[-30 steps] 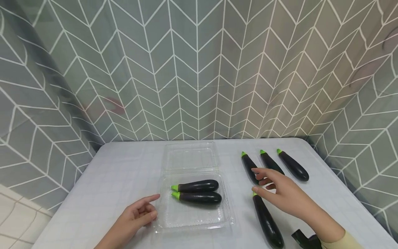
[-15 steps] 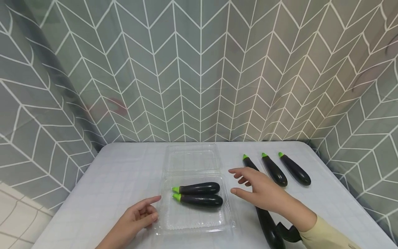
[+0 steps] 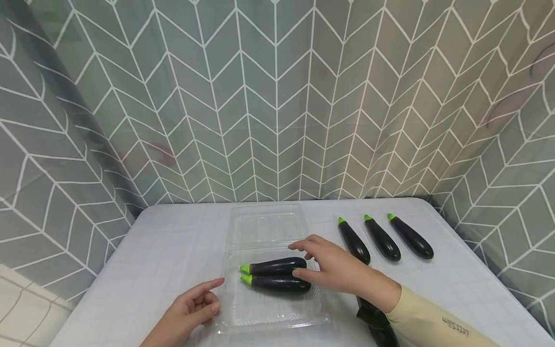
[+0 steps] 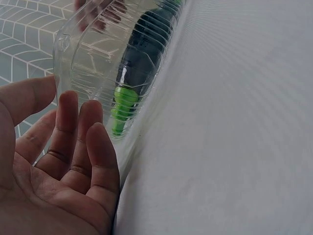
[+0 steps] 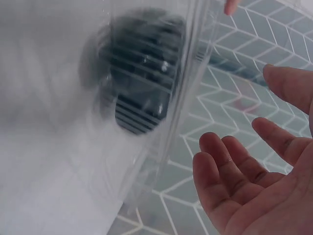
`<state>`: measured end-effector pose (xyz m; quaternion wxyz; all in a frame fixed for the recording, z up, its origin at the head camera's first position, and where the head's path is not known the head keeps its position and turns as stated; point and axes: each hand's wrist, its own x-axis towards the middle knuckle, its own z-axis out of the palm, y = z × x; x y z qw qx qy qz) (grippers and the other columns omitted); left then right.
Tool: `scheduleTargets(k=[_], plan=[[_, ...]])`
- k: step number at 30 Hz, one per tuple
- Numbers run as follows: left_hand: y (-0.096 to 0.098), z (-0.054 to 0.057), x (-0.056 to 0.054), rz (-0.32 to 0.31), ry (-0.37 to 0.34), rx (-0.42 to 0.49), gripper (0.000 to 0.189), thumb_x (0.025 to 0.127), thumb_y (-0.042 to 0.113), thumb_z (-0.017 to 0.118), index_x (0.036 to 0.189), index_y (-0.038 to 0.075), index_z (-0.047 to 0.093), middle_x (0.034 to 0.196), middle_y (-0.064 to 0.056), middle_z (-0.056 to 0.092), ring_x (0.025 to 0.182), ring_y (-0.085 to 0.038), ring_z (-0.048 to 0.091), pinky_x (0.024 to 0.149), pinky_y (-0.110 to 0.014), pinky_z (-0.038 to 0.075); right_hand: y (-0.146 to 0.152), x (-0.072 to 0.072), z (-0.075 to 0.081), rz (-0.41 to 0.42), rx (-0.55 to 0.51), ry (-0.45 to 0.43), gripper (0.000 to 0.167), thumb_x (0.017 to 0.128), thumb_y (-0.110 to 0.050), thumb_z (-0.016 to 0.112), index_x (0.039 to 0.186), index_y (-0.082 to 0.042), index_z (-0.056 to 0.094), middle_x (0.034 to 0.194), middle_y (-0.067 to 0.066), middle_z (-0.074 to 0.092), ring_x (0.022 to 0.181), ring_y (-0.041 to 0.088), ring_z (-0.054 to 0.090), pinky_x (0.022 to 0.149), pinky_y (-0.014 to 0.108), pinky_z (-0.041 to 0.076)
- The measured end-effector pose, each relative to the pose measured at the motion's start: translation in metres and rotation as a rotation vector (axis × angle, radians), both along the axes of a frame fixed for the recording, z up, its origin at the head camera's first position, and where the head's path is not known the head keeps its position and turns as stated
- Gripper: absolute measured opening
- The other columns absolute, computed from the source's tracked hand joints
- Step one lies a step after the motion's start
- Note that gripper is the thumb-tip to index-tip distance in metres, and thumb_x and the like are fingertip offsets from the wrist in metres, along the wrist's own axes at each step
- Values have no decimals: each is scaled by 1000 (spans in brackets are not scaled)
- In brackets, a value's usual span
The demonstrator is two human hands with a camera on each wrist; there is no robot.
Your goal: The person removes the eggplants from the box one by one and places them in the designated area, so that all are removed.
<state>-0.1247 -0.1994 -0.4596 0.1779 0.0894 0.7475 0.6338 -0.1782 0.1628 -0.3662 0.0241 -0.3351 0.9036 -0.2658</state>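
A clear hinged plastic container (image 3: pixel 264 313) lies with its lid (image 3: pixel 266 229) folded back. Inside its base, an upper eggplant (image 3: pixel 277 266) and a lower eggplant (image 3: pixel 277 283) lie side by side, green stems to the left. My right hand (image 3: pixel 334 267) hovers over the container's right side, near the eggplants' thick ends, fingers loosely bent and holding nothing. At the left rim rests my left hand (image 3: pixel 191 308), fingers relaxed. In the left wrist view, its fingers (image 4: pixel 66 117) are close to the clear wall; whether they all touch it I cannot tell.
Three eggplants stand in a slanted row at the table's back right: one near the hand (image 3: pixel 353 241), a middle one (image 3: pixel 381 239) and a far one (image 3: pixel 411 237). Another eggplant (image 3: pixel 385 335) lies partly hidden under the right forearm. A patterned curtain (image 3: pixel 277 120) borders the white table (image 3: pixel 173 241).
My right hand has moved left, from above the eggplants on the table to above the container's right side. My left hand has stayed at the container's left rim.
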Motion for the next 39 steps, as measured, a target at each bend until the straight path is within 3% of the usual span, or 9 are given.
scheduleTargets(k=[6,15,32,39], plan=[[0,0,0,-9,9,-5,59,100,18,61,149,-4,37,100,-17,62,82,-16,60,73,-30,54,-18,-4,-9,71,24,-26,48,95,-42,66,135,-17,57,122,-3,55,101,16,61,79,28,50],[0,1,1,-15,32,-7,57,100,17,60,148,-4,38,100,-17,62,82,-17,60,73,-30,54,-37,-9,-21,105,106,16,43,93,-38,69,129,-16,63,112,1,60,96,11,58,84,29,48],[0,0,0,-3,19,-5,58,99,18,62,148,-4,38,98,-14,62,80,-15,59,72,-30,54,-54,-9,-34,147,260,112,35,88,-37,75,116,-18,72,98,-5,59,85,5,52,73,22,46],[-1,-2,0,-6,30,-10,58,99,17,62,148,-3,39,98,-14,62,81,-16,60,71,-30,54,-58,-6,-35,168,312,157,28,83,-34,80,108,-23,74,97,-8,61,89,9,56,77,25,47]])
